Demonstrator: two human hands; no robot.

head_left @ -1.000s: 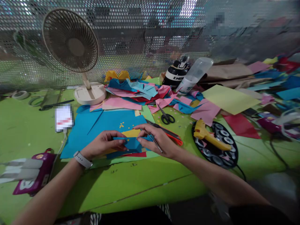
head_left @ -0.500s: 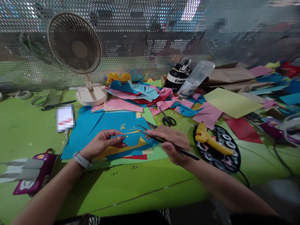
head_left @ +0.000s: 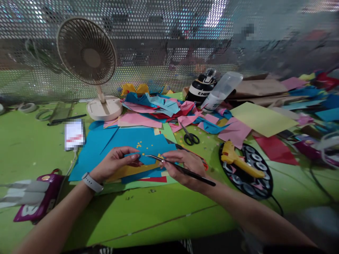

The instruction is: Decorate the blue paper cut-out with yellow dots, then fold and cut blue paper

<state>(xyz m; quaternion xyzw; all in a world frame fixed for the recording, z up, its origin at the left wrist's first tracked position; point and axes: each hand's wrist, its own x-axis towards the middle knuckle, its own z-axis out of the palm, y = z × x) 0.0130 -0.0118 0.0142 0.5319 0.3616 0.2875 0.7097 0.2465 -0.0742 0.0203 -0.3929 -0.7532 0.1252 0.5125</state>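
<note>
My right hand [head_left: 185,165] is closed around black tweezers [head_left: 190,172]. Their bent silver tips point left and come close to a small yellow paper square [head_left: 143,154]. My left hand [head_left: 119,160], with a white watch on the wrist, is pinched just left of the tips; a bit of blue shows between its fingers, but whether it is a held piece or the sheet behind is unclear. Below both hands lie a blue sheet [head_left: 127,135] with tiny yellow paper bits [head_left: 139,144] and a yellow paper piece [head_left: 124,172].
Black scissors [head_left: 191,138] lie behind my right hand. To the right, a yellow glue gun [head_left: 242,160] rests on a black round tray [head_left: 268,176]. A fan [head_left: 104,107], paper scraps [head_left: 159,104], two bottles [head_left: 201,88] stand or lie behind; a phone [head_left: 74,134] and purple power strip [head_left: 43,197] are left.
My right hand has turned and the tweezers' tips have moved left and down, toward my left hand. The thin yellow strip between the hands no longer shows. My left hand stays nearly still.
</note>
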